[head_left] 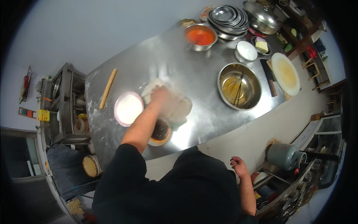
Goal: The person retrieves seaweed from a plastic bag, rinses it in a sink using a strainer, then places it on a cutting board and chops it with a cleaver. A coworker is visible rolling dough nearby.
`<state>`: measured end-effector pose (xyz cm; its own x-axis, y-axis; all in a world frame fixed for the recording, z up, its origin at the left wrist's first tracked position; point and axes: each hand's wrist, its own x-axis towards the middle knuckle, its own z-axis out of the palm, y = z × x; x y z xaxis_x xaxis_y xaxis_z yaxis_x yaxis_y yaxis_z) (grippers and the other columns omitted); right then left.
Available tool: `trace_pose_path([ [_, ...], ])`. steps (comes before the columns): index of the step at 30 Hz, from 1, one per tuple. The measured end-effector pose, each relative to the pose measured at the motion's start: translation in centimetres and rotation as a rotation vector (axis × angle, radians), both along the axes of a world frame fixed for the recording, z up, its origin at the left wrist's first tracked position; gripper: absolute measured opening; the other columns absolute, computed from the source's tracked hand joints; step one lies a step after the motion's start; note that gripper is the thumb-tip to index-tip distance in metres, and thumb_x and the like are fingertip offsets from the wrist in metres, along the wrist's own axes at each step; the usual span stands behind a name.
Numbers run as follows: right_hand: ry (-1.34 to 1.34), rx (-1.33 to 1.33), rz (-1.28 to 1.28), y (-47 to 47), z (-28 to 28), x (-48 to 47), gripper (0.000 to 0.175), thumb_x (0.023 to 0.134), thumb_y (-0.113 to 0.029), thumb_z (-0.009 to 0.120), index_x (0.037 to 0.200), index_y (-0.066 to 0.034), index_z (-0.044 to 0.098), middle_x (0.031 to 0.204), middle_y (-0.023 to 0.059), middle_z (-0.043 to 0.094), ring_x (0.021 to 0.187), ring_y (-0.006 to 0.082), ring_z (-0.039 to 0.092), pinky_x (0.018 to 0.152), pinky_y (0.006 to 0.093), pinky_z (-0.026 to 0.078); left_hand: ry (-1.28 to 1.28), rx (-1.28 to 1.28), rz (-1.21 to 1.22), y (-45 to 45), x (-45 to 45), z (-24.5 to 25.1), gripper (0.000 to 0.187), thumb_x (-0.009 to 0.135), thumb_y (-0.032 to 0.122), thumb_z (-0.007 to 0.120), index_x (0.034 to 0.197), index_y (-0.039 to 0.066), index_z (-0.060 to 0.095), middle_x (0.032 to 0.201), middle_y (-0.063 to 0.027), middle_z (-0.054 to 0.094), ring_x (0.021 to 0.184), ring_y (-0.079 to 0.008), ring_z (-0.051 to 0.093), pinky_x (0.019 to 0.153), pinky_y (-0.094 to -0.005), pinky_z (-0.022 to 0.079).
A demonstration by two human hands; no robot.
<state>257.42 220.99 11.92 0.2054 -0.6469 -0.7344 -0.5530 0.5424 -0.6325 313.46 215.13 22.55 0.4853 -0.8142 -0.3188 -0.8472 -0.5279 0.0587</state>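
Observation:
My left hand [160, 94] reaches over the steel table onto a pale, crumpled sheet [180, 107], perhaps thin plastic or cloth. Motion blurs the fingers, so whether they grip it cannot be seen. Left of that forearm is a pink-rimmed bowl of white powder [128, 109]. Partly behind the forearm sits a bowl of dark sauce [161, 131], close to the sheet's lower edge. My right hand [239, 165] hangs beside my body above the floor, fingers loosely bent and apart, with nothing seen in it.
A wooden rolling pin [108, 88] lies on the flour-dusted left end of the steel table [134, 70]. Toward the right stand a large steel basin [223, 96] with chopsticks, a cleaver [268, 77] and an oval plate [285, 74]. Red liquid [201, 37] fills a pot near stacked steel plates [228, 19].

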Motion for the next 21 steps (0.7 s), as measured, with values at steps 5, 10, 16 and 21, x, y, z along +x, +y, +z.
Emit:
trace_pose_path([
  [5, -0.059, -0.075, 0.117, -4.3, -0.2, 1.2, 0.036, 0.09, -0.018, 0.066, 0.121, -0.0005, 0.061, 0.102, 0.011, 0.069, 0.087, 0.0196, 0.065, 0.08, 0.0319, 0.052, 0.137, 0.024, 0.156, -3.0, 1.9, -2.9, 0.085, 0.067, 0.041, 0.083, 0.133, 0.0, 0.049, 0.13, -0.0238, 0.055, 0.122, -0.0371, 0.053, 0.101, -0.0433, 0.045],
  [10, 0.017, -0.083, 0.305, -9.0, -0.7, -0.7, 0.037, 0.091, -0.019, 0.065, 0.122, 0.0, 0.06, 0.101, 0.0096, 0.069, 0.087, 0.018, 0.065, 0.076, 0.0321, 0.052, 0.09, -0.161, 0.17, -5.6, 3.3, 1.5, 0.063, 0.074, 0.032, 0.078, 0.126, 0.006, 0.055, 0.119, -0.0211, 0.061, 0.108, -0.0383, 0.061, 0.091, -0.0442, 0.051],
  [16, -0.079, 0.065, 0.246, -14.8, 0.9, -3.7, 0.037, 0.093, -0.018, 0.062, 0.125, 0.0013, 0.057, 0.105, 0.0102, 0.068, 0.09, 0.0187, 0.065, 0.077, 0.0324, 0.053, -0.053, -0.125, 0.029, -6.4, -2.1, 4.7, 0.06, 0.076, 0.032, 0.076, 0.127, 0.007, 0.056, 0.117, -0.0214, 0.061, 0.108, -0.0365, 0.06, 0.093, -0.0444, 0.049],
  [21, -0.322, 0.144, -0.067, -22.0, 3.6, -7.1, 0.032, 0.097, -0.017, 0.057, 0.125, -0.0022, 0.056, 0.107, 0.0112, 0.067, 0.092, 0.0236, 0.066, 0.08, 0.0366, 0.055, -0.064, 0.058, -0.145, -2.6, -14.0, 0.9, 0.055, 0.08, 0.034, 0.072, 0.127, 0.009, 0.057, 0.128, -0.018, 0.052, 0.119, -0.0357, 0.05, 0.096, -0.0439, 0.046],
])
